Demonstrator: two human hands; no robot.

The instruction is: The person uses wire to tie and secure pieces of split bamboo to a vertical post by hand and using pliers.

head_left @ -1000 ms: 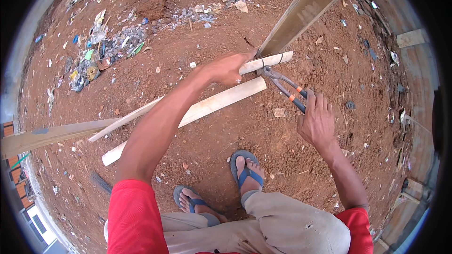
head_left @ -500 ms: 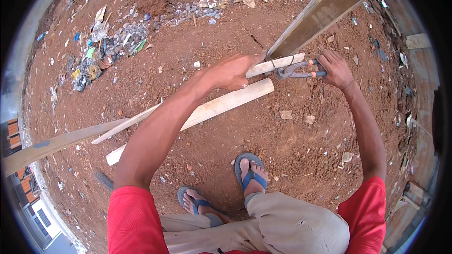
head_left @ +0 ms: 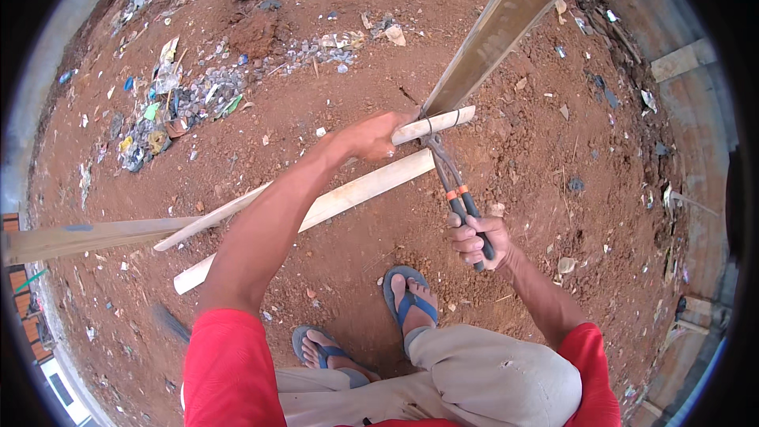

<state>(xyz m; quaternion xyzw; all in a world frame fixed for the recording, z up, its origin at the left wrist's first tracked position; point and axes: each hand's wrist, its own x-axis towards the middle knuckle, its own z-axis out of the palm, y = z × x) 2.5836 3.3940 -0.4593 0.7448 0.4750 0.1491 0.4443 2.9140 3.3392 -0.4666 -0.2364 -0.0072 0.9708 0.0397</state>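
My left hand (head_left: 375, 136) is closed around the pale wooden slat (head_left: 443, 122), close to the foot of an upright wooden post (head_left: 490, 35). Dark wire (head_left: 458, 117) loops around the slat near its right end. In my right hand (head_left: 481, 242) are end-cutting pincers (head_left: 449, 170) with dark, orange-banded handles squeezed together. Their jaws sit against the slat's lower edge, by the wire loop nearest the post; whether they bite the wire is too small to tell. A second pale slat (head_left: 371, 178) runs below, partly behind my left forearm.
Another wooden post (head_left: 95, 241) stands at the left. Stones and litter (head_left: 178, 107) are scattered over the reddish soil at the upper left. A wall of boards (head_left: 688, 134) rises along the right. My sandalled feet (head_left: 411, 300) are below the slats.
My right hand has swung the pincers from the slat's right side down toward me, and their handles have closed together. My left hand keeps its hold on the slat.
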